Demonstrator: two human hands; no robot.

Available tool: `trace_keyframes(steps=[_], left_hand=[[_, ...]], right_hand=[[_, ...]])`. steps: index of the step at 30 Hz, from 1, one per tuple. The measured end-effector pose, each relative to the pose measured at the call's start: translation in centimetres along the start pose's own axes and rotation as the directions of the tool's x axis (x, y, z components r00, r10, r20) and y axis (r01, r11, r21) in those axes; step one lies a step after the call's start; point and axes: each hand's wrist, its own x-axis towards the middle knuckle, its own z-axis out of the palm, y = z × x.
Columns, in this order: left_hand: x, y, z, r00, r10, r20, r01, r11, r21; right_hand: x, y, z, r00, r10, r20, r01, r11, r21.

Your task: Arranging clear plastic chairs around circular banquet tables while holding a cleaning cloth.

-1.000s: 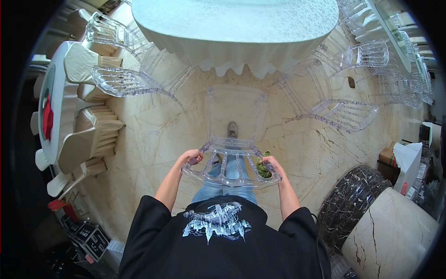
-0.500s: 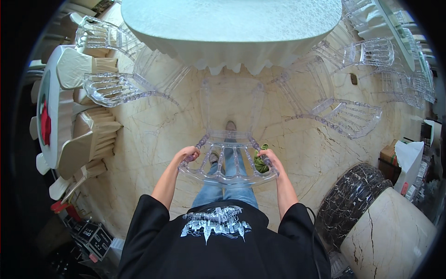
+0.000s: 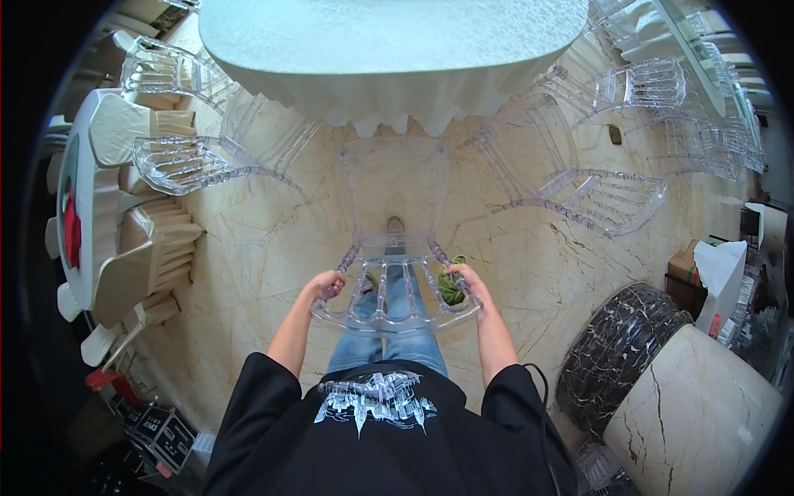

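A clear plastic chair [image 3: 395, 241] stands in front of me, its backrest nearest my body and its seat toward the table. My left hand [image 3: 328, 284] is closed round the left post of the backrest. On the opposite post my right hand [image 3: 466, 281] is closed too, and a bunched green cloth [image 3: 449, 285] hangs beside its fingers. Whether that cloth is pinched in the hand or only lies against the post, I cannot tell. Past the chair is a round table [image 3: 395, 37] under a pale cloth with a scalloped hem.
Other clear chairs [image 3: 608, 198] flank the table on both sides. At the left, a second table [image 3: 91, 198] is ringed by fabric-covered chairs [image 3: 124, 277]. A marble column base [image 3: 624, 351] rises at the lower right, near a cardboard box [image 3: 683, 271]. Black cases [image 3: 157, 430] sit lower left.
My view has shifted slightly, so the surroundings sit a little further left. Both hands keep their hold on the chair's posts, and the chair looks nearly unmoved relative to the table.
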Motion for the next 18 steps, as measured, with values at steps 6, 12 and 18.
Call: trace_keyframes(steps=[6,12,18], left_hand=[[-0.7,1.2,-0.4,0.999,0.018,-0.037,-0.016,0.998,0.063],[-1.4,2.8,1.6,0.997,0.072,0.022,-0.073,0.995,0.065],[0.6,-5.3,1.3,0.856,0.494,-0.153,-0.501,0.717,-0.485]], right_hand=[[0.1,-0.6,1.3,0.991,-0.128,0.035,0.127,0.991,0.033],[-1.4,-1.1,0.5,0.898,-0.172,0.404,0.013,0.930,0.367],[-4.2,11.8,-1.9,0.983,-0.072,-0.167,0.148,0.851,0.503]])
